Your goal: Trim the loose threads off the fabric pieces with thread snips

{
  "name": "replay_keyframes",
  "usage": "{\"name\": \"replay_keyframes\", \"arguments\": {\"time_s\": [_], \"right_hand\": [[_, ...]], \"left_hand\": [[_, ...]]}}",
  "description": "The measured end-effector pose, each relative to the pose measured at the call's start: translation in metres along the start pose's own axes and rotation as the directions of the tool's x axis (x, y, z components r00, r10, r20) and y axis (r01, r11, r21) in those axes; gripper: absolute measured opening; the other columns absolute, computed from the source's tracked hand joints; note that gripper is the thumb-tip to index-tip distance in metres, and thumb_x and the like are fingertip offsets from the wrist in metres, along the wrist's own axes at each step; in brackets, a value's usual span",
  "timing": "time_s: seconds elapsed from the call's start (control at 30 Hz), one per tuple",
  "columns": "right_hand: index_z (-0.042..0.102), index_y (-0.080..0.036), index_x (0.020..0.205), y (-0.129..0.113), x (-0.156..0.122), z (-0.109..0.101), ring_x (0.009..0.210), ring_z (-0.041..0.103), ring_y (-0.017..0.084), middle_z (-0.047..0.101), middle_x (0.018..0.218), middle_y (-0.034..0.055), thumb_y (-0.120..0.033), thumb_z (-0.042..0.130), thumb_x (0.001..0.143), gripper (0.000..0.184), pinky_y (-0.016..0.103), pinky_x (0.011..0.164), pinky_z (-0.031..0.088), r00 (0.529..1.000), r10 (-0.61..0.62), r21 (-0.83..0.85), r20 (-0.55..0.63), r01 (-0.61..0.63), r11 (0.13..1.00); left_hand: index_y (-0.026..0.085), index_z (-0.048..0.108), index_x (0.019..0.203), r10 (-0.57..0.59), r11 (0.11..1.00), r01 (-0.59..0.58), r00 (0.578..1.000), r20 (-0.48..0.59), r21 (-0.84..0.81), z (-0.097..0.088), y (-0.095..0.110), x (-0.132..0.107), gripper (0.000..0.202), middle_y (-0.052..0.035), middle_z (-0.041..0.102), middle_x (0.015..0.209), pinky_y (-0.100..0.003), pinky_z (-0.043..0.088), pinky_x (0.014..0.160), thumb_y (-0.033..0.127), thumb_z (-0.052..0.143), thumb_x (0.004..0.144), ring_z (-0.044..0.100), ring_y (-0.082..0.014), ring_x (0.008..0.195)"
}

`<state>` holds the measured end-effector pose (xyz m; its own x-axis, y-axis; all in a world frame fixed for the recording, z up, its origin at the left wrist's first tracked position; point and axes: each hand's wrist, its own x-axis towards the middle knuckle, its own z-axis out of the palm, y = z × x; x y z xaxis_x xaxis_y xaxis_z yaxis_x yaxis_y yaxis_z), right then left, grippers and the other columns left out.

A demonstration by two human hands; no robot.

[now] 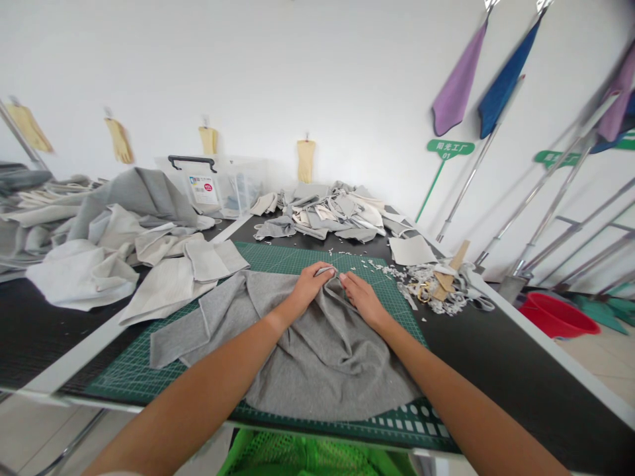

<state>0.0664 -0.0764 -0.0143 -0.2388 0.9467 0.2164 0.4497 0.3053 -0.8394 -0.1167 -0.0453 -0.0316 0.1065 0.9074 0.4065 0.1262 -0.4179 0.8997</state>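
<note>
A large piece of grey fabric (317, 350) lies crumpled on the green cutting mat (278, 259). My left hand (308, 285) pinches the fabric's far edge, fingers closed on a fold. My right hand (362, 297) rests beside it on the same edge, fingers curled onto the cloth. The two hands nearly touch at the fabric's top.
Beige and grey cloth pieces (124, 258) are heaped at the left and another pile (332, 215) at the back. Scissors (421, 291) and a wooden piece (449, 274) lie among scraps at the right. A clear storage box (213, 185) stands behind. A red basin (558, 316) sits on the floor.
</note>
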Motion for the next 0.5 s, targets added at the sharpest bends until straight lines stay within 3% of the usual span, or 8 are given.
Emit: {"name": "replay_keyframes", "arguments": {"time_s": [0.27,0.5], "right_hand": [[0.044,-0.024,0.076,-0.0030,-0.0037,0.0031,0.064,0.047,0.015,0.048,0.067,-0.0040,-0.059,0.035,0.102,0.044,0.025,0.061,0.034,0.996,-0.082,-0.116,-0.043,0.077,0.990],[0.050,-0.025,0.083,-0.0035,-0.0037,0.0039,0.070,0.054,0.017,0.055,0.073,-0.0029,-0.058,0.034,0.102,0.041,0.025,0.066,0.035,0.997,-0.068,-0.194,-0.047,0.058,0.979]], "left_hand": [[0.018,0.073,0.100,-0.002,1.000,0.002,1.000,0.000,-0.009,0.0007,-0.0014,-0.0005,0.025,-0.0060,0.075,0.105,-0.032,0.048,0.097,0.038,0.062,0.089,0.066,-0.0217,0.103],[0.018,0.074,0.096,-0.006,0.998,0.005,1.000,0.005,0.059,0.0019,-0.0019,0.0005,0.022,-0.0062,0.075,0.103,-0.032,0.049,0.096,0.035,0.061,0.089,0.067,-0.0212,0.100]]}}
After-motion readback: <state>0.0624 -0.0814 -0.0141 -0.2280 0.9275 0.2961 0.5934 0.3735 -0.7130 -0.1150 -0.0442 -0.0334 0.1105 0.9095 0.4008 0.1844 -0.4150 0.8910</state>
